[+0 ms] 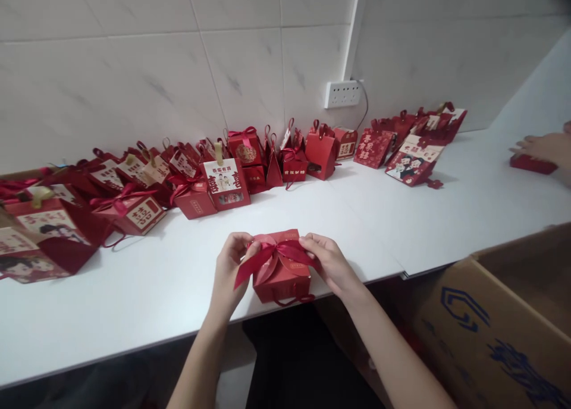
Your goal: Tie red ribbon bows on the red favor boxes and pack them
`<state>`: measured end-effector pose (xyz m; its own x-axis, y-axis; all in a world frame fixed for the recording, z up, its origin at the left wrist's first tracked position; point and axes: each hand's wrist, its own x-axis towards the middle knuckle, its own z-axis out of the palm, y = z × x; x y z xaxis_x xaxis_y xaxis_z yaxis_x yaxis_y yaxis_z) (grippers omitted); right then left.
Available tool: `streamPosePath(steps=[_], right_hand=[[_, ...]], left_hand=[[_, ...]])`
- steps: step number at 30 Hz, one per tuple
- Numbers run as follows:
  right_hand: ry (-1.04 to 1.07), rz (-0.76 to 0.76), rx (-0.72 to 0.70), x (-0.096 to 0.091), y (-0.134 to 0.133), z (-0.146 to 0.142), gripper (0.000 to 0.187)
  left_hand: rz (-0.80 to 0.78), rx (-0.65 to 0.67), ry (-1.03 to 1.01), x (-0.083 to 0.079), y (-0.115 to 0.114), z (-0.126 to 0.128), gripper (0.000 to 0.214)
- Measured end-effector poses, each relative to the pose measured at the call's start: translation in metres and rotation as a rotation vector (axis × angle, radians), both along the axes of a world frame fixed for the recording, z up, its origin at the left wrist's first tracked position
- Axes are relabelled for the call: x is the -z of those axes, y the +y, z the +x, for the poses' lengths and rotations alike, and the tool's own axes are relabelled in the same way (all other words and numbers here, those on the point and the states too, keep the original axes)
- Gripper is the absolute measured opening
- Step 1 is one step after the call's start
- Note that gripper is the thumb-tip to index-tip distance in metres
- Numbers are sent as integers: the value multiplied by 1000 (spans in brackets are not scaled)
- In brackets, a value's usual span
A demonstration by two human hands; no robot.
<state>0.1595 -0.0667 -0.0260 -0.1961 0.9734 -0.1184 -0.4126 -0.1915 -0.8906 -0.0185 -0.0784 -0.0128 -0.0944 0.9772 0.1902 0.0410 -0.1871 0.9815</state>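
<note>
**Ribbon of glossy crimson satin (pixel 292 252), gathered in a bow on a squat red cardboard box (pixel 282 285)**

The box sits on a smooth white table (pixel 187 293), close to the near edge and directly in front of the person. Its walls are a plain, even red. Rounded flaps (pixel 266 271) overlap across the top like petals, those on the left a paler, pinkish red. A small pale print marks the flap on the right, too small to read. A thin dark-red cord (pixel 307 298) curls out at the foot of the front wall.

The ribbon is wide and shiny, drawn tight into a knot over the middle of the top. One broad end slants down past the left side; the other half spreads flat to the right.

The left hand (pixel 232 265) has its grip pinched on the ribbon's left part, thumb against fingers. The right hand (pixel 329 261) grasps the right part in the same way, so the bow lies stretched between them.

Behind stands a long row of red paper gift boxes (pixel 227 182) with looped handles, some bearing cartoon couples, before a pale tiled wall (pixel 250 70). At the far right, a co-worker's hand (pixel 546 150) rests over a low red box (pixel 533 164). An open brown cardboard carton (pixel 473 343), printed in blue, stands beside the table's near edge.
</note>
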Motion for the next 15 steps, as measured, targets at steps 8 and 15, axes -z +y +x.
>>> streamPosePath(steps=[8,15], right_hand=[[101,12,10,9,1,-2,38],[-45,87,35,11,3,1,38]], left_hand=[[115,-172,84,9,-1,7,15],[75,-171,52,7,0,8,23]])
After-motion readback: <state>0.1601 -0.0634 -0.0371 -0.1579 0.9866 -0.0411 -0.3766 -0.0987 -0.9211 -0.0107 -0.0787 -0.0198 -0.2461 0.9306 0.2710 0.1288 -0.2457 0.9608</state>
